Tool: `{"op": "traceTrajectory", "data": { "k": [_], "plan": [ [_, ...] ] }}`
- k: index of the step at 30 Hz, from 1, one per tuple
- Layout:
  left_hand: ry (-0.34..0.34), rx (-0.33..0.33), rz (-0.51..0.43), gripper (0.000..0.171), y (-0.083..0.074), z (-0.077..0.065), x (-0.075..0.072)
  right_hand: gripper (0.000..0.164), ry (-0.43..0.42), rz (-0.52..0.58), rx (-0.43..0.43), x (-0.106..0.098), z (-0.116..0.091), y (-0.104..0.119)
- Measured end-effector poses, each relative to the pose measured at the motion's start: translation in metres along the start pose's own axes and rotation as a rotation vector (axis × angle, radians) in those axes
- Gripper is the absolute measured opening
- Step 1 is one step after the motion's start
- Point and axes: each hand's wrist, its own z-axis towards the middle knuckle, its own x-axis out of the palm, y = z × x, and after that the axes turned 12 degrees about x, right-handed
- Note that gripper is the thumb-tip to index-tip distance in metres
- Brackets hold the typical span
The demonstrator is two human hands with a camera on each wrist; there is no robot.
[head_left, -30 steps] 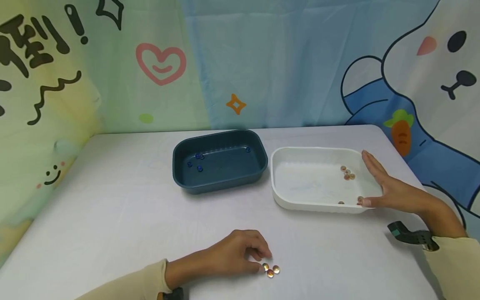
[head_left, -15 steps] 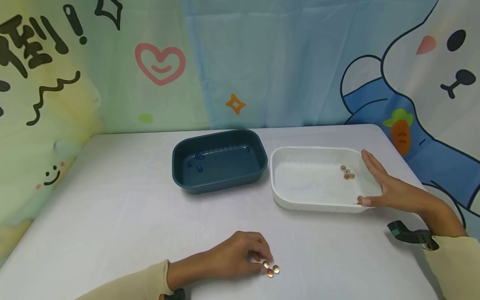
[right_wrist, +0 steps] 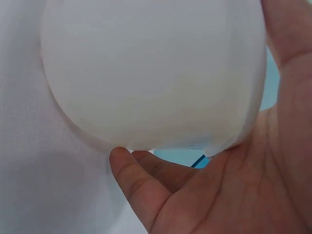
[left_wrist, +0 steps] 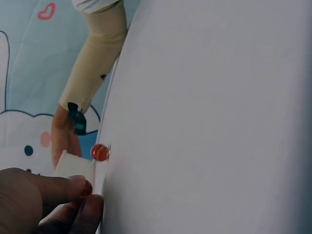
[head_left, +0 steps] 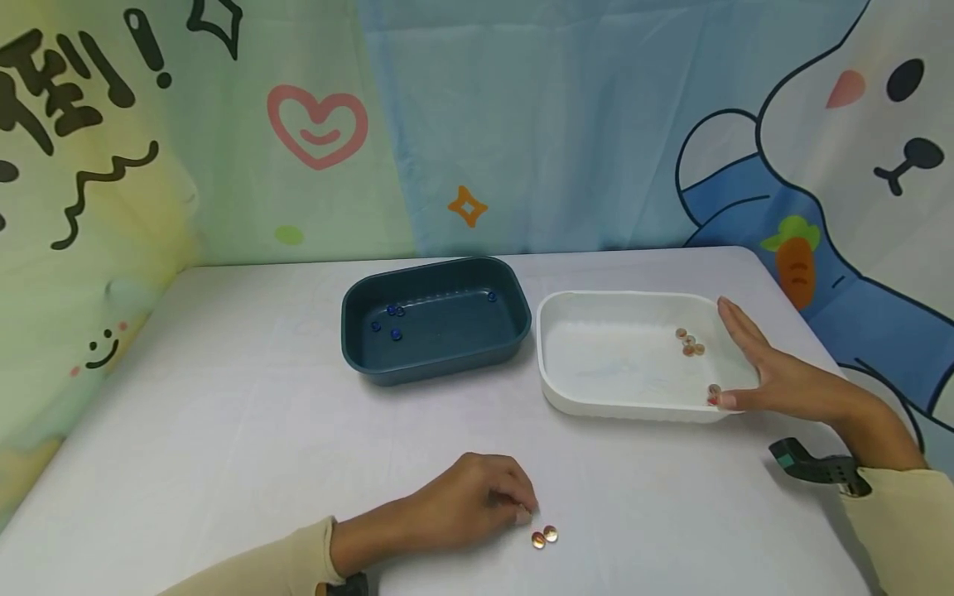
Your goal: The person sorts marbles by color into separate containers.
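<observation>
My left hand [head_left: 469, 503] pinches one amber-red glass bead [left_wrist: 87, 188] between thumb and fingertips, low over the near part of the table. Just right of those fingertips, two more amber beads [head_left: 551, 533] lie side by side on the white cloth. At the right, my right hand [head_left: 793, 385] grips the end of a white tray [head_left: 596, 352], its thumb at the near rim and the other fingers spread along the end wall. Several amber beads [head_left: 689, 350] lie inside that tray, some close to the thumb. The right wrist view shows the fingers against the tray's outer wall.
A dark blue tray [head_left: 440, 370] stands left of the white one, with several small blue beads [head_left: 396, 334] in it. A printed cloth backdrop [head_left: 522, 124] hangs behind the table. A black wrist strap [head_left: 812, 468] is on the right wrist.
One of three amber beads on the table is now pinched in my left hand, which has lifted slightly away from the other two. The right hand stays on the white tray.
</observation>
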Motion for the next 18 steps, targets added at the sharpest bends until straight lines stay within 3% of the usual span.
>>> {"op": "traceTrajectory", "data": {
  "k": [10,18],
  "plan": [
    [-0.148,-0.190,-0.101,0.012,0.003,0.007,-0.012,0.123,-0.002,-0.009,0.007,0.001,0.000,0.000],
    [-0.234,-0.177,-0.095,0.016,0.005,0.017,-0.026,0.123,-0.008,-0.013,0.002,0.002,0.000,0.001]
  ]
}}
